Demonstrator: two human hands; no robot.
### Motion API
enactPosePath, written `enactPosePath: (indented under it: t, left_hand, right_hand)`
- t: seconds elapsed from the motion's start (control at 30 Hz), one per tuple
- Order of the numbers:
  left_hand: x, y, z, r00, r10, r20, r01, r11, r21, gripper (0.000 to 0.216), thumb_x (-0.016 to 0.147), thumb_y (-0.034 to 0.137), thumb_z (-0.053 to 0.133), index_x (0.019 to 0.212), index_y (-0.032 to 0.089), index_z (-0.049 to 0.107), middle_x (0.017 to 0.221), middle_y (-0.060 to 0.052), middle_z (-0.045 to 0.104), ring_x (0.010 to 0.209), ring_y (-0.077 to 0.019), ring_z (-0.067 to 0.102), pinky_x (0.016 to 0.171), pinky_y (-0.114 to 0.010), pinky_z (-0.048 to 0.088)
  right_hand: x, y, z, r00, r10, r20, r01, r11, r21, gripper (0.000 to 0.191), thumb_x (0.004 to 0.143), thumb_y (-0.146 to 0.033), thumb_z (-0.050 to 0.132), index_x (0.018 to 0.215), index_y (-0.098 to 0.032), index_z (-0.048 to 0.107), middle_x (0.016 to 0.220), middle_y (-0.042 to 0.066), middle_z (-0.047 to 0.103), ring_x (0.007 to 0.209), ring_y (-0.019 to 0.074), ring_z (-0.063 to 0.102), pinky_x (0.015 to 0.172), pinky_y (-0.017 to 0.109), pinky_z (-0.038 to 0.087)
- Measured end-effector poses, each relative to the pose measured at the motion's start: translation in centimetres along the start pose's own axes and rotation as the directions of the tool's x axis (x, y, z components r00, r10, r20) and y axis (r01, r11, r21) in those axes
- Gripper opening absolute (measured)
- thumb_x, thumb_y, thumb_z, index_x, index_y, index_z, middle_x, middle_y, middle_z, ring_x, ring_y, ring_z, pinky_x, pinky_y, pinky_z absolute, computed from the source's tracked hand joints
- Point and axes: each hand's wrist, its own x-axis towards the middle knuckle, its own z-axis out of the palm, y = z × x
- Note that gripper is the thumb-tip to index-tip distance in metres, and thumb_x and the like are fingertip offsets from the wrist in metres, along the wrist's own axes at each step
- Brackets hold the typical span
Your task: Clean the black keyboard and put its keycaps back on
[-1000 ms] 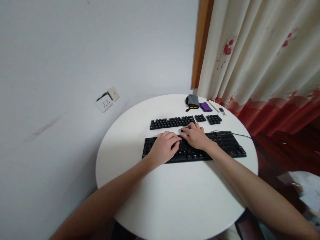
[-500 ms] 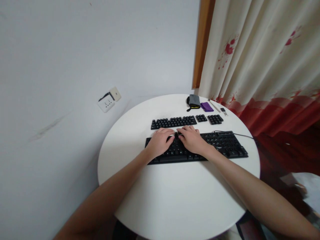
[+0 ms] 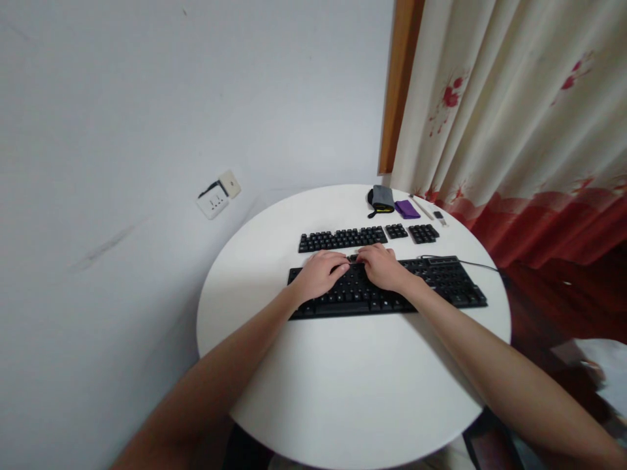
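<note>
A black computer keyboard (image 3: 343, 301) lies across the round table, and both hands are over its back part. My left hand (image 3: 323, 273) rests on the left half with its fingers stretched toward the back edge and its thumb apart. My right hand (image 3: 383, 266) is just beside it, fingers bent down at the back edge. A small dark piece shows between the fingertips of the two hands; whether it is a loose keycap I cannot tell. Behind the keyboard lie a long block of black keycaps (image 3: 343, 239), a small keycap group (image 3: 396, 231) and a number-pad group (image 3: 424, 233).
On the white table (image 3: 357, 385), toward the back, are a folded grey cloth (image 3: 383, 197), a purple cloth (image 3: 407, 209), a thin pale stick (image 3: 422, 207) and a small black-and-white tool (image 3: 439, 217). A cable (image 3: 477, 265) runs off the right edge. Wall and curtain (image 3: 490, 130) stand behind.
My right hand has moved slightly right, away from my left fingertips, and its fingers are more bent. My left hand stays over the keyboard. The view has shifted slightly.
</note>
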Motion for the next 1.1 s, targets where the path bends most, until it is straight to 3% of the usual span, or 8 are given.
enactPosePath:
  t: [0.37, 0.53, 0.63, 0.8, 0.93, 1.1]
  left_hand:
    - [0.0, 0.3, -0.3, 1.000, 0.004, -0.028, -0.005, 0.999, -0.049, 0.027, 0.100, 0.032, 0.050, 0.109, 0.023, 0.074, 0.114, -0.005, 0.070, 0.107, -0.0214, 0.061, 0.101, -0.041, 0.046]
    - [-0.1, 0.0, -0.8, 0.991, -0.030, -0.134, 0.015, 0.994, -0.109, 0.020, 0.094, 0.023, 0.060, 0.107, 0.023, 0.075, 0.115, -0.005, 0.069, 0.108, -0.0226, 0.061, 0.101, -0.043, 0.046]
    - [-0.3, 0.8, -1.2, 0.985, -0.027, -0.170, -0.009, 0.979, -0.206, 0.020, 0.091, 0.017, 0.063, 0.106, 0.023, 0.075, 0.115, -0.005, 0.069, 0.107, -0.0214, 0.062, 0.100, -0.042, 0.048]
    - [-1.0, 4.3, -1.7, 0.989, 0.101, -0.104, -0.128, 0.942, -0.310, 0.022, 0.092, 0.019, 0.063, 0.109, 0.026, 0.075, 0.118, -0.005, 0.068, 0.111, -0.0203, 0.060, 0.101, -0.040, 0.047]
    - [-1.5, 6.9, -1.0, 0.973, 0.229, 0.016, -0.211, 0.921, -0.327, 0.023, 0.094, 0.022, 0.061, 0.111, 0.028, 0.075, 0.120, -0.004, 0.068, 0.114, -0.0207, 0.058, 0.103, -0.039, 0.045]
    - [-1.7, 7.8, 0.2, 0.966, 0.244, 0.088, -0.210, 0.934, -0.289, 0.022, 0.097, 0.025, 0.059, 0.111, 0.028, 0.075, 0.124, -0.002, 0.068, 0.116, -0.0213, 0.055, 0.104, -0.039, 0.043]
  right_hand:
    - [0.4, 0.7, 0.4, 0.998, -0.002, -0.056, 0.003, 1.000, 0.022, 0.033, 0.092, -0.008, 0.044, 0.104, -0.018, 0.072, 0.123, 0.011, 0.068, 0.119, 0.0272, 0.056, 0.097, 0.042, 0.042]
    - [0.3, 1.2, -0.9, 0.982, -0.055, -0.180, 0.076, 0.991, 0.113, 0.022, 0.090, -0.014, 0.054, 0.094, -0.017, 0.075, 0.104, 0.010, 0.075, 0.097, 0.0219, 0.067, 0.089, 0.031, 0.046]
    - [0.2, 1.7, -1.6, 0.970, -0.014, -0.242, 0.055, 0.985, 0.163, 0.019, 0.088, -0.017, 0.057, 0.088, -0.018, 0.076, 0.091, 0.007, 0.076, 0.082, 0.0206, 0.068, 0.080, 0.030, 0.047]
    - [0.1, 2.4, -2.2, 0.949, 0.061, -0.310, 0.008, 0.976, 0.217, 0.019, 0.085, -0.015, 0.056, 0.082, -0.018, 0.074, 0.085, 0.006, 0.076, 0.078, 0.0202, 0.067, 0.078, 0.030, 0.046]
    - [0.1, 2.5, -2.3, 0.945, 0.070, -0.320, 0.012, 0.969, 0.247, 0.019, 0.085, -0.015, 0.056, 0.082, -0.018, 0.074, 0.083, 0.006, 0.075, 0.077, 0.0197, 0.067, 0.077, 0.029, 0.046]
    - [-0.1, 2.4, -2.4, 0.945, 0.064, -0.321, 0.023, 0.965, 0.261, 0.018, 0.085, -0.015, 0.056, 0.081, -0.018, 0.074, 0.083, 0.005, 0.075, 0.077, 0.0196, 0.066, 0.076, 0.029, 0.045]
